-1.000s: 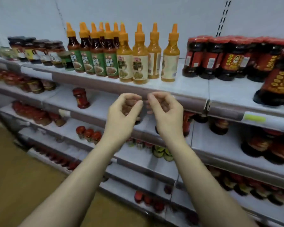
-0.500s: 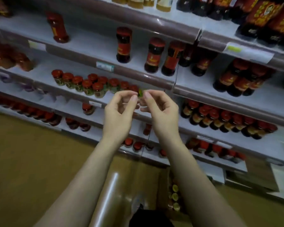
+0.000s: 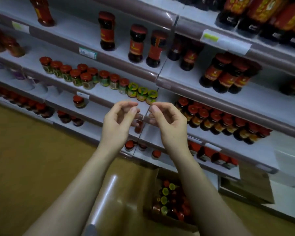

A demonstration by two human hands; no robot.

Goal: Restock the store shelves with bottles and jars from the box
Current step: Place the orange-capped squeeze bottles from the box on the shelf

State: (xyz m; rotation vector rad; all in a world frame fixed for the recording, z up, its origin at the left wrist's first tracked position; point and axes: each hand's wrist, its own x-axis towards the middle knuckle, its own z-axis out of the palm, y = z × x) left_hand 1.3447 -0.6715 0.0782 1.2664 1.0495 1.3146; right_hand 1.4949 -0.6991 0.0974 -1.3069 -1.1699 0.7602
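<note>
My left hand (image 3: 117, 123) and my right hand (image 3: 168, 123) are raised side by side in front of the middle shelf (image 3: 107, 100), a short gap between them. Their fingers are loosely curled and hold nothing. Just beyond the fingertips stand three yellow-lidded jars (image 3: 141, 93) at the end of a row of small red-lidded jars (image 3: 75, 75). Below my forearms, on the floor, an open cardboard box (image 3: 168, 220) holds several red- and yellow-lidded jars (image 3: 170, 201).
Tall dark sauce bottles (image 3: 137, 43) stand on the shelf above, with more red-capped bottles (image 3: 228, 74) to the right. Lower shelves hold red-lidded jars (image 3: 211, 120). A shiny brown taped surface (image 3: 112, 193) lies beside the box. Tan floor (image 3: 32, 159) spreads to the left.
The view has tipped down from the top shelves, so the lower shelves and the box now show. My hands stayed raised and their fingertips have drawn slightly apart.
</note>
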